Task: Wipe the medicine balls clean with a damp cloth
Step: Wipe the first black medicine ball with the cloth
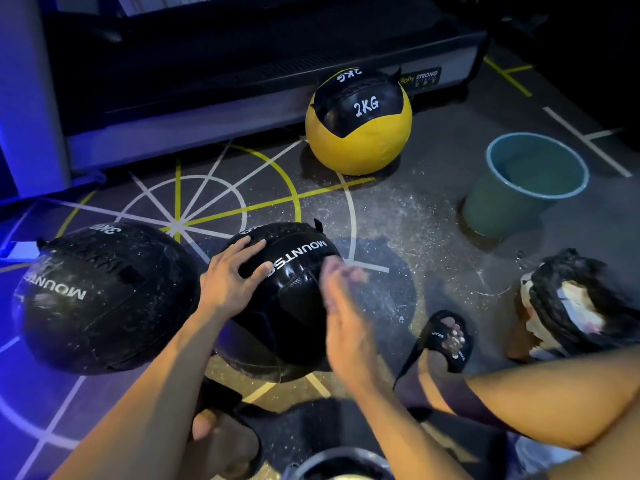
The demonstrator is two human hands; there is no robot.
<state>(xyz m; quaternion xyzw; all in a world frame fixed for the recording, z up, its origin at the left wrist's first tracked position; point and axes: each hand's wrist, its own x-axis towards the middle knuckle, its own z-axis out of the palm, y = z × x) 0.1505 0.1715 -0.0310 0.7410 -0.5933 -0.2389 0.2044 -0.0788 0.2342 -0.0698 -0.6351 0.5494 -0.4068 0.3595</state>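
A black medicine ball (pixel 294 289) marked MOUNTS sits on the floor right in front of me. My left hand (pixel 232 275) lies flat on its top left with fingers spread. My right hand (pixel 341 306) is blurred at the ball's right side, fingers straight, holding nothing. A second black medicine ball (pixel 104 299), dusty, stands to the left. A yellow and black 2KG ball (pixel 360 133) rests further back. A crumpled dark and white cloth (pixel 571 303) lies on the floor at the right.
A teal bucket (pixel 533 181) with water stands at the back right. A treadmill base (pixel 242 98) runs along the back. My feet in black sandals (pixel 446 344) are beside the ball. A metal rim (pixel 339 462) shows at the bottom edge. The floor is wet and speckled.
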